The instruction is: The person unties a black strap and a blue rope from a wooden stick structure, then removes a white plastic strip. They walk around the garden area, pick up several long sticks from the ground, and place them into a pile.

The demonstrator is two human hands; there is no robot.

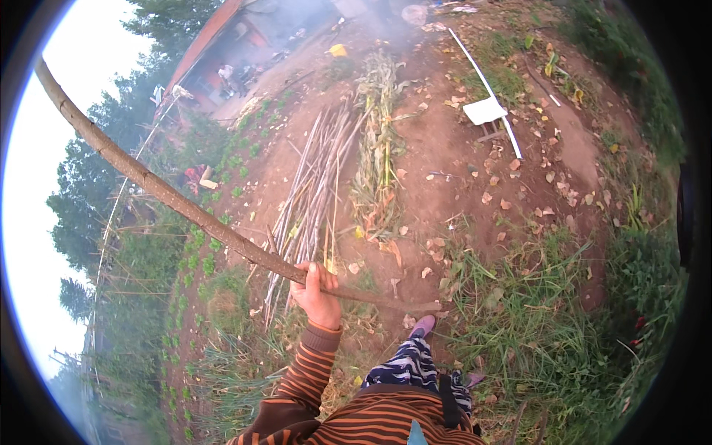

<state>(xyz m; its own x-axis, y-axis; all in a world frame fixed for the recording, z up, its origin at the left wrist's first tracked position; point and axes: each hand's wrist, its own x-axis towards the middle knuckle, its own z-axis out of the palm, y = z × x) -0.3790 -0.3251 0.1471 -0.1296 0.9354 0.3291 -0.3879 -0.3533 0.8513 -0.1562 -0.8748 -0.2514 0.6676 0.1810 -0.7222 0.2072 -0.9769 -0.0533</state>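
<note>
My left hand (316, 296) grips a long wooden pole (183, 210), apparently a stripped branch with a short side stub, near its lower end. From there the pole slants up and away to the upper left, past the edge of the view. Its thinner end points right, above the ground near my foot. My right hand is out of view. Beyond my left hand, a pile of thin sticks (317, 167) lies on bare soil, beside a bundle of dry maize stalks (384, 139).
A long white strip (481, 78) lies at the upper right, with a white board (484, 111) against it. Tall grass (517, 311) grows on the right, and rows of small green plants (208, 261) on the left. Smoke drifts past a building (203, 44) where a person (229, 78) is visible.
</note>
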